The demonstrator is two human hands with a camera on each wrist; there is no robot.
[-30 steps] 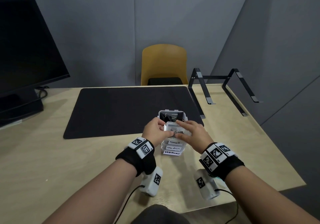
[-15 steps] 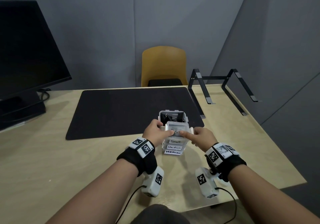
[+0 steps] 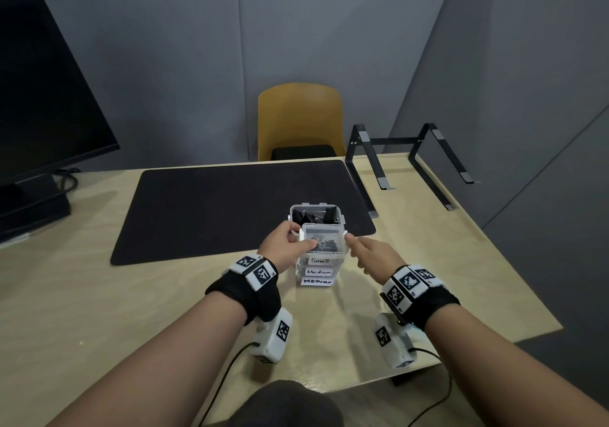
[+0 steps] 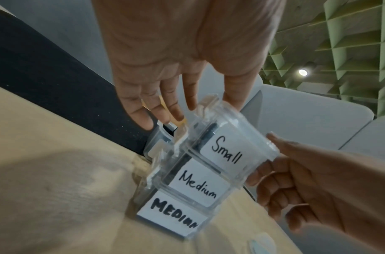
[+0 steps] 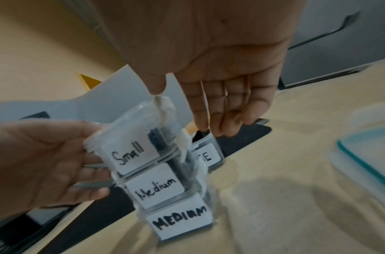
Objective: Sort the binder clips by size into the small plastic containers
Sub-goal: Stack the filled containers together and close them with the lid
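Three small clear containers stand stacked on the desk, labelled Small [image 3: 324, 245], Medium [image 3: 319, 272] and MEDIUM [image 3: 317, 281]. My left hand [image 3: 301, 240] grips the Small container [image 4: 228, 137] at its left side, thumb on the lid. My right hand [image 3: 354, 242] is beside its right edge, where the thumb [image 5: 157, 86] touches the white latch tab and the other fingers hang straight. Just behind the stack an open container [image 3: 296, 210] holds black binder clips [image 3: 314, 217].
The stack sits at the front edge of a black desk mat [image 3: 230, 202]. A monitor [image 3: 39, 97] stands far left, a black laptop stand [image 3: 412, 163] at back right and a yellow chair [image 3: 300, 120] behind the desk. A clear lid with a teal seal [image 5: 365, 154] lies to the right.
My right hand slid off the top of the Small container to its right side. My left hand kept its hold on the left side.
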